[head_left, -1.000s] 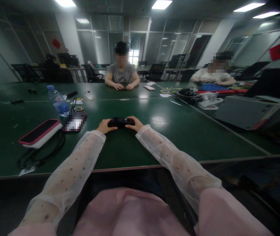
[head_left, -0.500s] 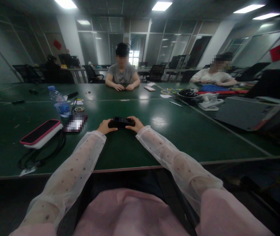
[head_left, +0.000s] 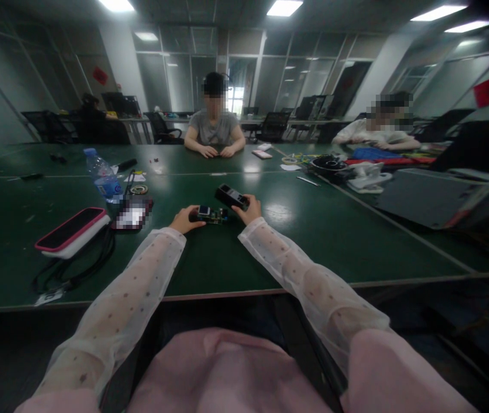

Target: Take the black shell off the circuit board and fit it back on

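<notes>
Between my hands is a small electronic device in two parts. My left hand (head_left: 186, 219) grips the left end of the circuit board (head_left: 215, 215), which has a small screen at its left and bare components at its right. My right hand (head_left: 249, 210) holds a black plastic cover (head_left: 232, 197) by its right end. The cover is tilted, raised just behind and to the right of the board, and has cut-outs in its face. Whether a lower casing sits under the board I cannot tell.
Left on the green table (head_left: 149, 269) are a water bottle (head_left: 107, 182), a blurred phone (head_left: 132, 214), a pink-edged case (head_left: 72, 232) with a black cord and a tape roll (head_left: 139, 190). A grey metal box (head_left: 425, 195) and cables stand right. A person (head_left: 214, 126) sits opposite, another (head_left: 375, 129) at far right.
The black cover has come off the device. My right hand has lifted it up and back, and the circuit board is now exposed. My left hand has stayed in place.
</notes>
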The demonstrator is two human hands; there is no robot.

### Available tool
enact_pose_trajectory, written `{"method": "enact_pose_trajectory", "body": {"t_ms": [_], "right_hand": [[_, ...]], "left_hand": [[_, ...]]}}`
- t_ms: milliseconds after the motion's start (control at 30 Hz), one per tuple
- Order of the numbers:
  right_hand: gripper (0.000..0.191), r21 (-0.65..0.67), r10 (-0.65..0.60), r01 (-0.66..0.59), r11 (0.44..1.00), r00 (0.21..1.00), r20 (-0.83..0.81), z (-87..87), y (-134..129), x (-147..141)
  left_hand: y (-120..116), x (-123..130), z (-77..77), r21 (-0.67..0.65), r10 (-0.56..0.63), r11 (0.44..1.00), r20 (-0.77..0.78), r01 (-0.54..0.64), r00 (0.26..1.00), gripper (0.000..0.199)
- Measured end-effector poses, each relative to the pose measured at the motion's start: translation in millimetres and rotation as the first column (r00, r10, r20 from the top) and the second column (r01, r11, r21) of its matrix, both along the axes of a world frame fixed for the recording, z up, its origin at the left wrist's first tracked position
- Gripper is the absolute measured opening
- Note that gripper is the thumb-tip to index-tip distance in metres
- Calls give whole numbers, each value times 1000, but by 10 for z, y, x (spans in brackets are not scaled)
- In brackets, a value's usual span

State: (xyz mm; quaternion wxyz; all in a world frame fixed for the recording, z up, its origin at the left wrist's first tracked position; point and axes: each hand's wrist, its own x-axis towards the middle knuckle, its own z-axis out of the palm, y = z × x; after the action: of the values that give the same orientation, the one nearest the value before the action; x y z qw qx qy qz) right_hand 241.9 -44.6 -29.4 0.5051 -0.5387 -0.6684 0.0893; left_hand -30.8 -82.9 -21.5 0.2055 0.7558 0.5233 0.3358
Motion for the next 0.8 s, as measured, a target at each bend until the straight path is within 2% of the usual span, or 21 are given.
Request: {"method": "enact_pose_trajectory", "body": {"t_ms": [200, 400, 533, 667, 800], "right_hand": [[53, -71, -76, 83, 994, 993, 93, -55, 22, 9], [57, -177, -80, 99, 979, 991, 111, -92, 23, 15], [70, -116, -41, 52, 992, 995, 88, -93, 4, -6], [62, -60, 83, -76, 995, 989, 122, -86, -18, -39], [56, -114, 144, -126, 986, 976, 165, -49, -43, -50]], "left_hand": [[-16, 16, 27, -27, 5, 1000, -10, -5, 1000, 61], [19, -6, -5, -30, -9, 1000, -27, 9, 1000, 60], [28, -5, -27, -20, 7, 1000, -24, -8, 1000, 60], [6, 15, -30, -14, 45, 999, -31, -45, 999, 59], [-24, 31, -22, 15, 88, 996, -71, -87, 994, 59]]}}
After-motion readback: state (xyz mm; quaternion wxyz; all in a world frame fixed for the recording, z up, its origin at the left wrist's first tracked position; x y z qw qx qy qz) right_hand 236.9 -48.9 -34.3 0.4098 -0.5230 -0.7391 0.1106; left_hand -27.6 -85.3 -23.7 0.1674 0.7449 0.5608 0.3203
